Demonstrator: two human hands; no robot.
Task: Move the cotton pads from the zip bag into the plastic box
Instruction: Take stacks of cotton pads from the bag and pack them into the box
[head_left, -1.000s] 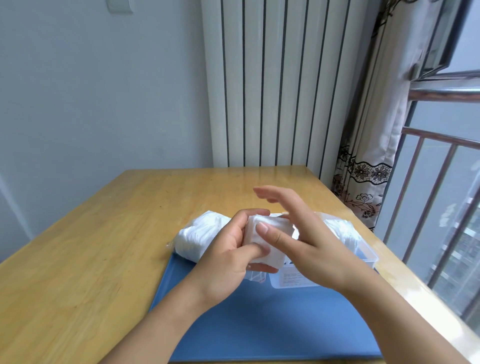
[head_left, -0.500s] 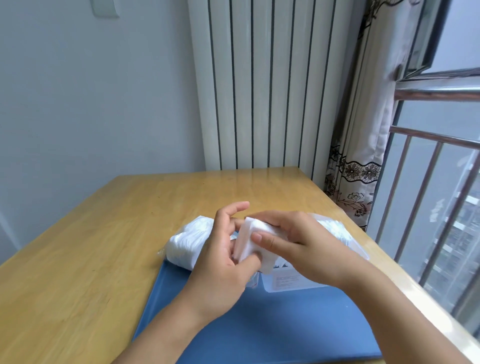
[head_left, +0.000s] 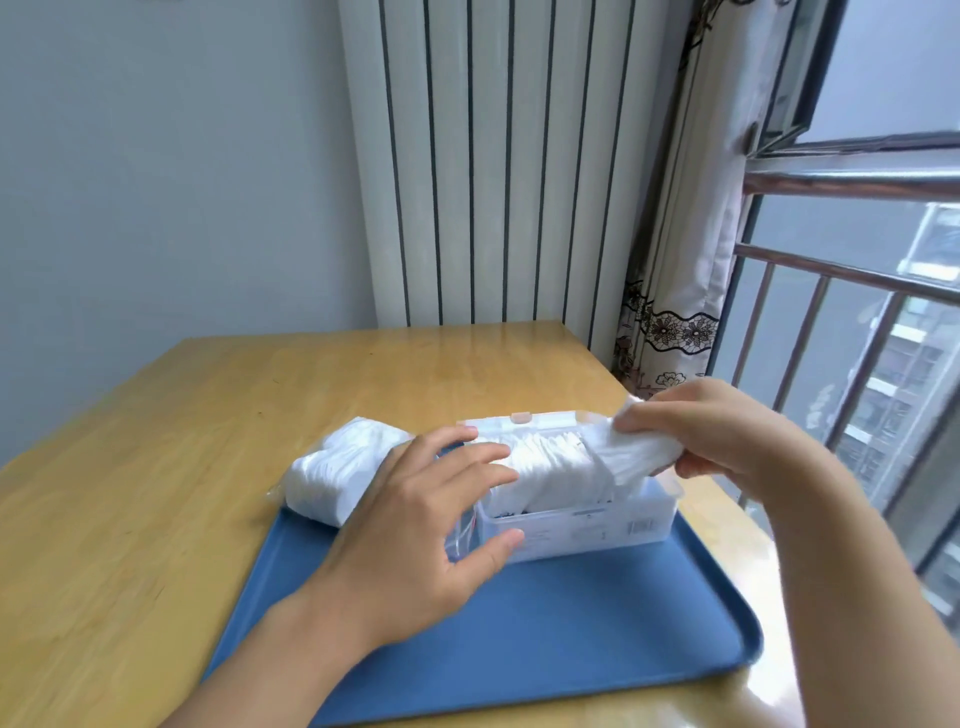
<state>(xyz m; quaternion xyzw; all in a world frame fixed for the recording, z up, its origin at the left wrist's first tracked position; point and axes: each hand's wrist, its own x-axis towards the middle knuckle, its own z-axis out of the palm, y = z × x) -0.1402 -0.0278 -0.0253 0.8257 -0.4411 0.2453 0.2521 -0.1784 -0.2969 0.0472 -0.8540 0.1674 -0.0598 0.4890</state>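
Pads (head_left: 636, 457) pinched in right hand (head_left: 722, 436) over box (head_left: 582, 530).

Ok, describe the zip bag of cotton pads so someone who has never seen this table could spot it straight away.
Start at the blue tray on the wooden table. At the tray's far left corner, partly over its edge, lies the zip bag, left of the plastic box. It is a soft, lumpy clear bag stuffed with white pads, while the box is rigid and straight-walled.
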